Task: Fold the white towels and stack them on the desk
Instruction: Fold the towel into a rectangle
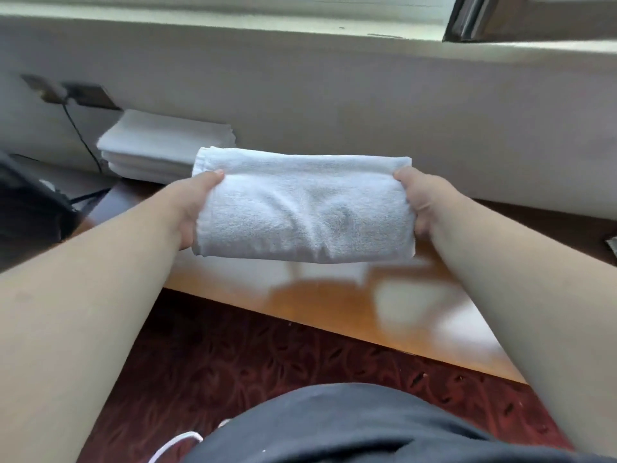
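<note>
Bare forearms (100, 295); dark garment (350, 426), prob. shorts.

The desk (300, 295) shows bare wood below and in front of the held towel (303, 208), open to either hand. At far left a stack (163, 145) of folded towels sits against the wall (334, 95), with a cable (81, 138) just beside it and a dark bag (30, 202) crowding the left edge.

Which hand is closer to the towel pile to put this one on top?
Probably the left hand: the stack lies on its side of the folded towel; the right hand is farther away.
</note>
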